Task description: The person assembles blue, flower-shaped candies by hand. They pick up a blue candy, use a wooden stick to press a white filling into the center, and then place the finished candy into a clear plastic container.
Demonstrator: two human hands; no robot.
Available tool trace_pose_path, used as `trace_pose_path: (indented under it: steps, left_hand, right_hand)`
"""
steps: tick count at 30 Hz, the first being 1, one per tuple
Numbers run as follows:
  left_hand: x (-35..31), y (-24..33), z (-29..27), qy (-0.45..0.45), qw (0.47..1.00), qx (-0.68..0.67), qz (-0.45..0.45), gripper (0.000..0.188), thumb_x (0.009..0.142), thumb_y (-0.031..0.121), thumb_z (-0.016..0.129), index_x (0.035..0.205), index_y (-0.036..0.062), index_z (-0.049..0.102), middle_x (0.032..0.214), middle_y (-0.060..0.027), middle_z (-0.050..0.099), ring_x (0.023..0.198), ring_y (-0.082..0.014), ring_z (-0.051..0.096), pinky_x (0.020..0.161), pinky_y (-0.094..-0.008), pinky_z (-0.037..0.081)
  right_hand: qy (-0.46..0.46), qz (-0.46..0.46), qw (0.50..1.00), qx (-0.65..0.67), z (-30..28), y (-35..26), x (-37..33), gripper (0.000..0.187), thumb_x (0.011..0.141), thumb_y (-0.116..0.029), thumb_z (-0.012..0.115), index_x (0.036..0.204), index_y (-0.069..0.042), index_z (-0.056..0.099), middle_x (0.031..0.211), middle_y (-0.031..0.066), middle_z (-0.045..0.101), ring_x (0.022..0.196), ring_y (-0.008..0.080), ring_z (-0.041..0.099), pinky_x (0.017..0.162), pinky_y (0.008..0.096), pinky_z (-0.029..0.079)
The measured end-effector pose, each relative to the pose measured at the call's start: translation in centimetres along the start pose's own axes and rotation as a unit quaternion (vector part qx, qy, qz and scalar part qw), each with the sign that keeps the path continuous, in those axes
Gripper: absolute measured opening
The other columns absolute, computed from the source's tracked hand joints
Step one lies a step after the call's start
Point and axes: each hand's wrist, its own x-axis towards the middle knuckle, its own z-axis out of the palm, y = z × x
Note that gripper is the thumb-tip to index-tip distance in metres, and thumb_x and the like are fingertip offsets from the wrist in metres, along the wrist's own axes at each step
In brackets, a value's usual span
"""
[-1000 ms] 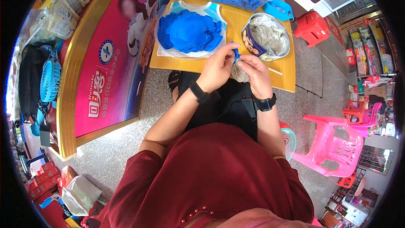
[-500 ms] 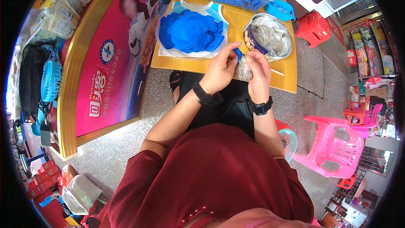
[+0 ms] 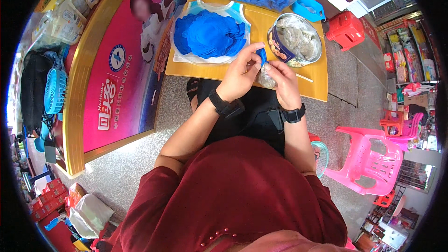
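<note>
Over the table's near edge, my two hands work close together on a small bundle. My left hand (image 3: 240, 72) pinches a blue thin piece (image 3: 262, 57) between thumb and fingers. My right hand (image 3: 285, 83) grips a greyish, see-through crumpled bundle (image 3: 266, 80) just below it; the blue piece runs down to this bundle, and fingers hide where they meet. Beyond my left hand, a heap of blue rounded, petal-like pieces (image 3: 210, 35) lies on a white and light-blue vest-shaped sheet (image 3: 240, 14). Beside my right hand stands a round tin (image 3: 281, 49) holding similar greyish crumpled pieces (image 3: 298, 37).
A clear plastic box (image 3: 261, 3) of blue pieces and a blue basket (image 3: 308, 8) stand at the back of the yellow table (image 3: 254, 32). A white stick (image 3: 304, 78) lies at its right. Red stool (image 3: 346, 31), pink chair (image 3: 371, 161) and pink-panelled counter (image 3: 116, 88) surround it.
My hands have shifted slightly; more of the blue piece now shows, standing up between my fingers above the greyish bundle. My right wrist has moved a little right.
</note>
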Motion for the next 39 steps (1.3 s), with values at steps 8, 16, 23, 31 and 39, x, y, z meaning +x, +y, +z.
trace_pose_path:
  steps: [8, 16, 23, 31, 39]
  left_hand:
    - [-0.5, -0.2, 0.9, -0.003, 0.993, 0.113, 0.028, 0.049, 0.088, -0.011, 0.054, 0.132, 0.0089, 0.05, 0.087, -0.0032, 0.053, 0.082, -0.0131, 0.055, 0.079, -0.0264, 0.048]
    - [-0.1, -0.4, 0.3, 0.041, 0.998, 0.052, 0.016, 0.049, 0.091, -0.009, 0.052, 0.135, 0.0114, 0.048, 0.088, 0.0011, 0.05, 0.079, -0.0061, 0.048, 0.069, -0.0198, 0.042]
    - [0.0, 0.1, 0.2, 0.001, 1.0, 0.02, 0.017, 0.047, 0.091, -0.009, 0.053, 0.134, 0.0103, 0.048, 0.088, 0.0022, 0.049, 0.078, -0.0052, 0.046, 0.069, -0.0189, 0.041]
    - [0.0, 0.5, 0.1, -0.003, 1.0, 0.021, 0.019, 0.044, 0.093, -0.005, 0.053, 0.134, 0.0098, 0.049, 0.089, 0.0027, 0.05, 0.078, -0.0054, 0.047, 0.068, -0.0193, 0.041]
    - [0.2, 0.2, -0.2, -0.036, 0.998, -0.035, 0.024, 0.043, 0.094, -0.005, 0.052, 0.134, 0.01, 0.049, 0.09, 0.0022, 0.051, 0.078, -0.0063, 0.048, 0.069, -0.0208, 0.042]
  right_hand:
    - [0.116, -0.075, 0.972, -0.188, 1.7, -0.6, -0.2, 0.015, 0.091, -0.012, 0.065, 0.101, -0.001, 0.063, 0.092, 0.0028, 0.063, 0.086, 0.0089, 0.058, 0.075, 0.0225, 0.045]
    - [-0.006, -0.026, 0.999, 0.033, 0.7, -1.4, -1.6, 0.017, 0.088, -0.002, 0.064, 0.104, -0.001, 0.06, 0.098, 0.0033, 0.063, 0.088, 0.0084, 0.059, 0.078, 0.0233, 0.048]
    - [0.02, -0.077, 0.995, -0.067, 0.3, -0.4, -0.8, 0.015, 0.086, 0.001, 0.066, 0.1, -0.002, 0.06, 0.092, 0.0006, 0.063, 0.08, 0.0063, 0.058, 0.073, 0.0209, 0.047]
    - [0.019, -0.101, 0.988, -0.114, 0.7, -0.9, -1.3, 0.019, 0.088, -0.004, 0.067, 0.106, -0.002, 0.062, 0.086, -0.0006, 0.061, 0.078, 0.0062, 0.057, 0.068, 0.0215, 0.049]
    - [-0.04, 0.038, 0.998, 0.016, 0.7, -1.3, -0.9, 0.023, 0.093, -0.013, 0.064, 0.112, -0.001, 0.059, 0.085, 0.0017, 0.062, 0.076, 0.0085, 0.059, 0.054, 0.0226, 0.051]
